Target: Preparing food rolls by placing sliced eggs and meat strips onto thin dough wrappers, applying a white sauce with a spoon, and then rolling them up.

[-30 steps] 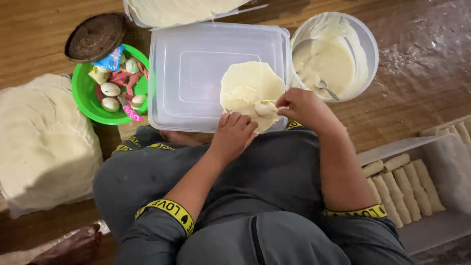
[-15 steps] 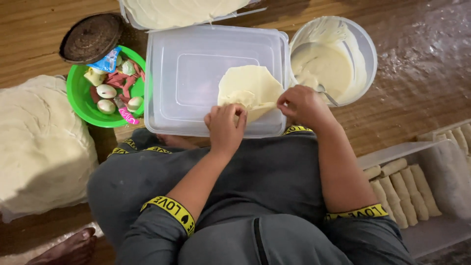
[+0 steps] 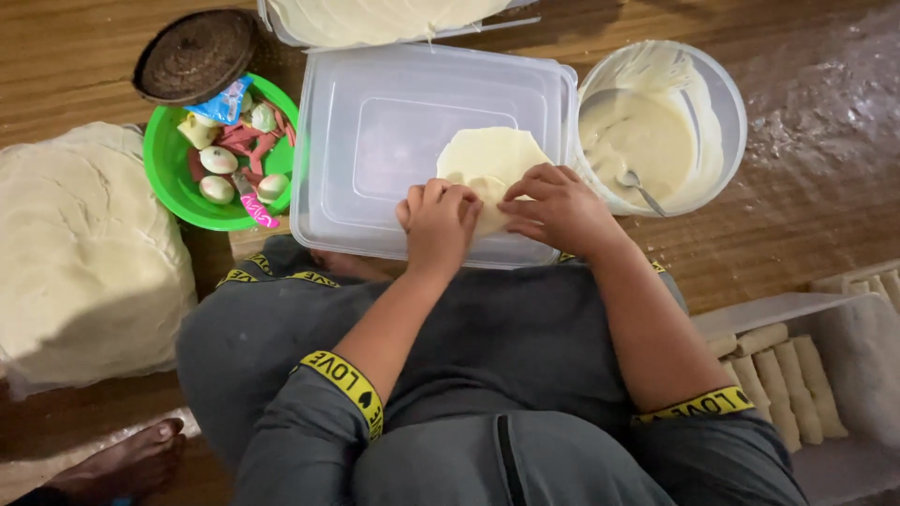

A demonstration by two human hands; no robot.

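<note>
Pinching the near edge of a thin, pale round dough wrapper [image 3: 492,164], left hand [image 3: 439,223] and right hand [image 3: 555,208] side by side, fingers closed on it. Wrapper flat on clear plastic box lid [image 3: 394,141], spreading away from both. Batter tub [image 3: 698,122] right.

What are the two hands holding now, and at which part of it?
Both the left hand and the right hand press on the near edge of a thin pale dough sheet, which lies on the clear plastic lid. Fingers cover that edge.
</note>
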